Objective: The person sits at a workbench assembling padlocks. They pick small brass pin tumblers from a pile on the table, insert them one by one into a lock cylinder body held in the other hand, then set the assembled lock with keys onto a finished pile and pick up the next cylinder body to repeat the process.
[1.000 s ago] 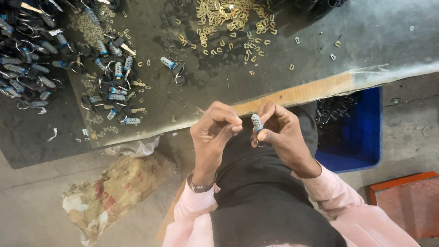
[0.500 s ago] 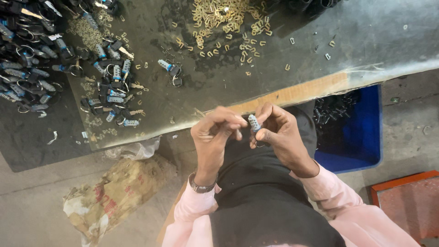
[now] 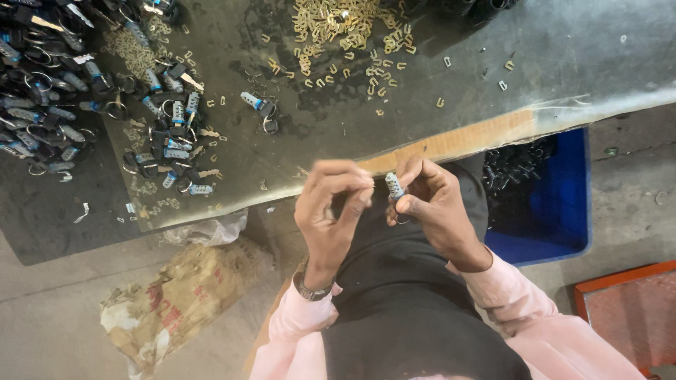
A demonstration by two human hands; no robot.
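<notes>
A small lock (image 3: 395, 186) is being pinched by the right hand (image 3: 433, 204) past the table (image 3: 563, 56) edge, while the left hand's (image 3: 331, 211) pinched fingertips are being brought toward it, likely for fitting.

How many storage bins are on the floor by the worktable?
2: a blue bin under the table edge holding dark parts, and an orange bin at the lower right, partly cut off. Others may be hidden.

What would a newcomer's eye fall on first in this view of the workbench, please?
Most likely the two hands raised at the centre: the right hand pinches a small silver cylindrical lock piece, while the left hand curls beside it, fingertips close together. Next come the dark worktable with its heap of small brass bits at top centre, and the pile of ringed metal pieces at upper left.
</notes>
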